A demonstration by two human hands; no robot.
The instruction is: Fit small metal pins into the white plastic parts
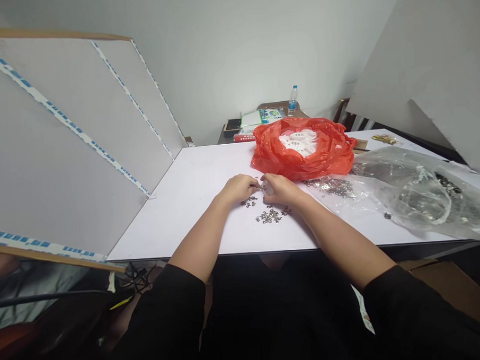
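Both my hands meet above the white table [185, 198]. My right hand [282, 190] is closed around a small whitish, partly clear piece [268, 188], whose kind I cannot make out. Beside it, my left hand [239, 188] pinches what looks like a small dark metal piece [258, 186] against the whitish one; the fingers partly cover it. Below the hands lies a loose pile of small silvery metal pieces [270, 216], curved like little hooks or clips. A smaller group of the same pieces [249, 202] is scattered under my left hand.
Behind my right hand stands an open red plastic bag [262, 152] holding white pieces [302, 140]. Clear plastic bags [407, 194] with metal parts spread over the right side. A panel [82, 118] borders the left; a water bottle [293, 100] stands at the back.
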